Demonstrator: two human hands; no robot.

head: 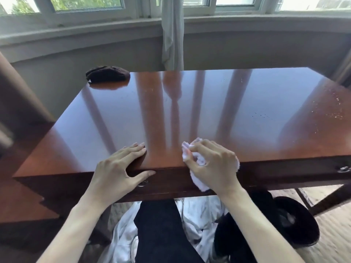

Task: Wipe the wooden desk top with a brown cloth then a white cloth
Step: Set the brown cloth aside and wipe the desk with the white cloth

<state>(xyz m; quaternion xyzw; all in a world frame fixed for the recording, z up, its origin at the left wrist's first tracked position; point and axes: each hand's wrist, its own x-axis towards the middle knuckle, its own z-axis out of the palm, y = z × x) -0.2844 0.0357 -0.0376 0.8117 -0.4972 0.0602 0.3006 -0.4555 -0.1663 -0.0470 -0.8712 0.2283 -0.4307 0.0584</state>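
A: Head view. How does the right hand [214, 164] sit?

B: At the near edge of the glossy reddish-brown wooden bench [190, 111], knuckles up, its fingers [197, 147] curled tight round a crumpled white cloth [197, 177]. Part of the cloth lies on the top by the fingertips; the rest hangs down over the dark front rail.

A: And the left hand [119, 166]?

B: Palm down, fingers straight and close together, flat on the bench top just left of the cloth. The thumb hooks over the front edge onto the rail. It holds nothing.

A: The other task cloth?

B: The dark brown bunched cloth [107, 74] rests at the far left corner of the bench, well apart from both hands.

A: Surroundings?

B: Pale specks [336, 111] scatter over the right part of the top. A metal drawer pull [343, 169] shows on the rail at right. Beyond the bench, a grey curtain [171, 35] hangs before a white-framed window [133, 8]. Below, a round black seat [296, 221] stands beside the person's dark-clothed legs [161, 234].
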